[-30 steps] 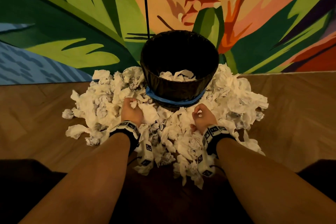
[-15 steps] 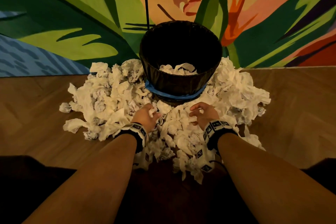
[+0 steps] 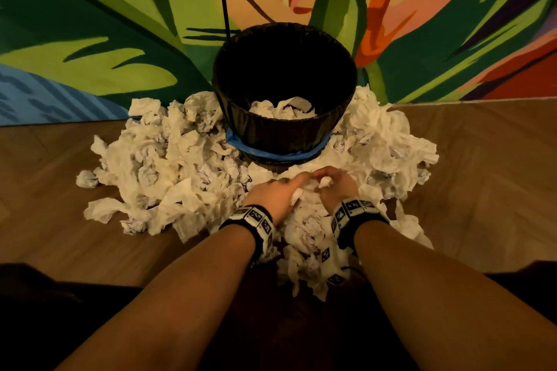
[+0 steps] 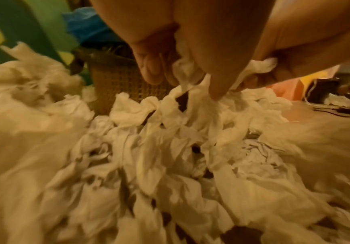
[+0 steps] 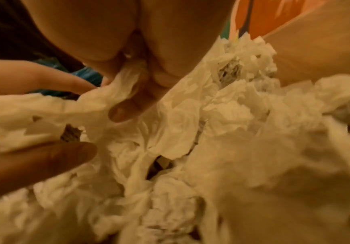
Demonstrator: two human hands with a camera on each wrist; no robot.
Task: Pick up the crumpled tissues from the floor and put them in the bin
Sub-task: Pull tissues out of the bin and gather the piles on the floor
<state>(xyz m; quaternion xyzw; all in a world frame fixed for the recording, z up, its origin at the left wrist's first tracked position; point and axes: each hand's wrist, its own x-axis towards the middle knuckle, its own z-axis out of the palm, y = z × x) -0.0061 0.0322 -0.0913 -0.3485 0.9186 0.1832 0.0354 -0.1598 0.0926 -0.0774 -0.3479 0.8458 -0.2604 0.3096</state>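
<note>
Down on the wooden floor point(image 3: 482, 178), the crumpled tissues point(image 3: 168, 169) are lying in a thick heap that is wrapping around the front and both sides of the bin point(image 3: 283, 132), pressing right up against its woven wall. A few more tissues are sitting inside the bin itself. Just in front of the bin's base, both hands are reaching into the middle of the heap, nearly touching each other. The left hand point(image 3: 275, 194) is lying knuckles up, its fingers curling down and gathering a wad of tissue that is poking out from under the palm; the left wrist view is showing tissue bunched between the thumb and fingers. The right hand point(image 3: 337, 187) is arching over the pile with its fingers curled, pinching a small white wad. Both forearms are stretching forward, bare, each wearing a patterned wristband point(image 3: 256, 220). Behind the bin, a painted wall point(image 3: 120, 39) of green leaves and orange petals is rising.
</note>
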